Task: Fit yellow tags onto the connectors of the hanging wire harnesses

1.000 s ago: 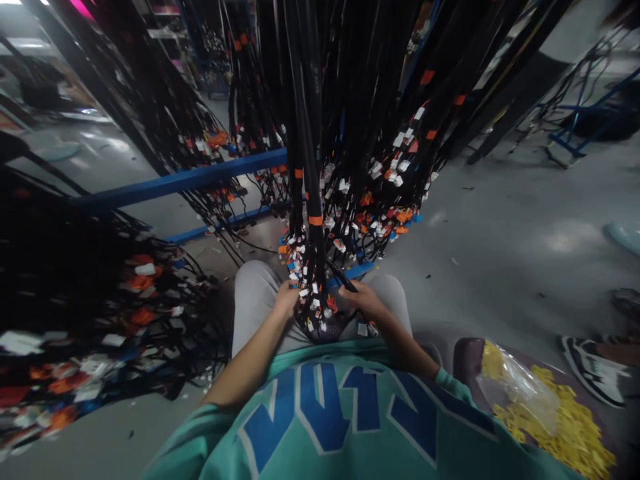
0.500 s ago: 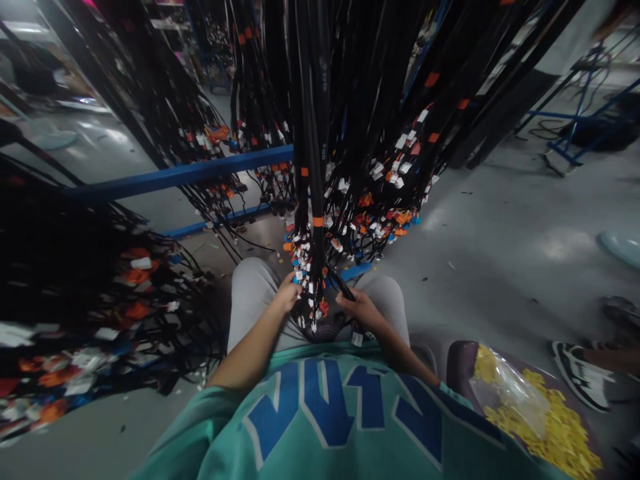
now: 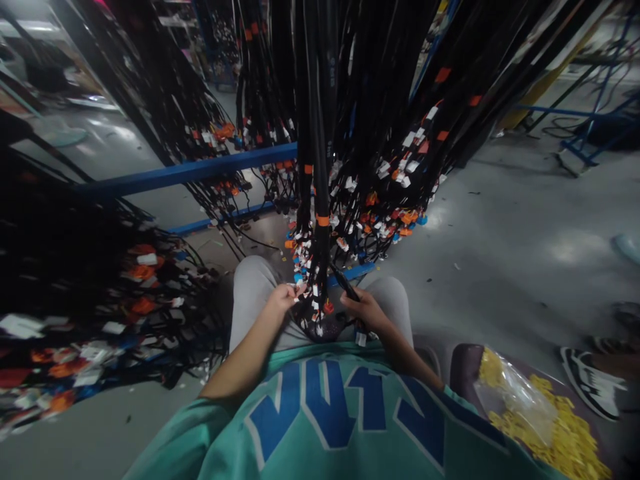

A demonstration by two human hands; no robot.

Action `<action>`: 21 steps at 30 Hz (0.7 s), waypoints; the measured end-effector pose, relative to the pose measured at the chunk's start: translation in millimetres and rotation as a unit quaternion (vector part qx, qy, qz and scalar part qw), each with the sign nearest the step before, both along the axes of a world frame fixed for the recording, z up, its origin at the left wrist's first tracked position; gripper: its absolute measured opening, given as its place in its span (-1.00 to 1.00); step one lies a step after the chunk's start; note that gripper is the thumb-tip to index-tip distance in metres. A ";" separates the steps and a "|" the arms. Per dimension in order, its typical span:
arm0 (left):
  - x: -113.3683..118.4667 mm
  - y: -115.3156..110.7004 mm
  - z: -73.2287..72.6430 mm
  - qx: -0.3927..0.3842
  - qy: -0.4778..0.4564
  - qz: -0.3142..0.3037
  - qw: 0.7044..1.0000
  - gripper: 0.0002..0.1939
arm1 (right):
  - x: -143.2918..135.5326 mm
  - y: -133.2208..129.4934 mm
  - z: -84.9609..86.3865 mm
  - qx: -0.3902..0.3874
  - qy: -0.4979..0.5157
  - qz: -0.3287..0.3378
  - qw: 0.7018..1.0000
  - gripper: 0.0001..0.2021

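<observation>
A black wiring harness [image 3: 323, 193] with an orange tape band hangs down between my knees. At its lower end is a bunch of small connectors [image 3: 315, 290], mostly white, with some red and blue. My left hand [image 3: 283, 298] is at the left side of this bunch, its thumb and fingers pinched together; what lies between them is too small to make out. On the other side, my right hand [image 3: 364, 310] is closed around a black cable branch [image 3: 346, 283] that splits off from the harness. A white connector [image 3: 361, 339] hangs just below that hand.
More harnesses [image 3: 395, 133] hang behind, and a dense bundle [image 3: 135, 280] crowds my left. A blue rail [image 3: 200, 170] crosses in front. On my right, a dark stool [image 3: 463, 373] bears yellow pieces [image 3: 565, 427] and a clear plastic bag [image 3: 525, 400]. Another person's shoe [image 3: 593, 383] is beyond it.
My left hand has moved slightly left, away from the connectors, and its fingers are drawn together more visibly. My right hand keeps its grip on the branch. A grey-clad figure at upper right is gone.
</observation>
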State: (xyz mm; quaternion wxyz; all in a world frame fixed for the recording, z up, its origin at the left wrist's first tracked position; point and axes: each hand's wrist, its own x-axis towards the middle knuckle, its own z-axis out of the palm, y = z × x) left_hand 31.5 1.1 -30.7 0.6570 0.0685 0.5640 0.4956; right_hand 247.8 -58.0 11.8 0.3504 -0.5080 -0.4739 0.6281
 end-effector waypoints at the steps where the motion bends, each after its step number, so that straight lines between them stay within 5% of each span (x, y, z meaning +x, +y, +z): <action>1: -2.0 -1.1 1.6 -0.020 -0.014 -0.017 1.000 -0.57 | 0.4 -0.1 0.5 -0.004 0.005 0.002 1.000 -0.63; 9: -7.7 -16.8 20.4 -0.052 -0.032 -0.067 0.996 -0.58 | -1.2 2.3 6.0 -0.018 0.005 -0.005 1.000 -0.62; 18: -26.3 -22.7 42.4 0.109 0.149 -0.032 0.982 -0.54 | -0.7 8.2 16.4 -0.036 0.011 -0.019 0.999 -0.63; 21: -13.2 -13.3 47.8 0.198 0.188 -0.094 0.958 -0.39 | 1.6 7.3 30.3 -0.048 -0.004 0.024 0.999 -0.67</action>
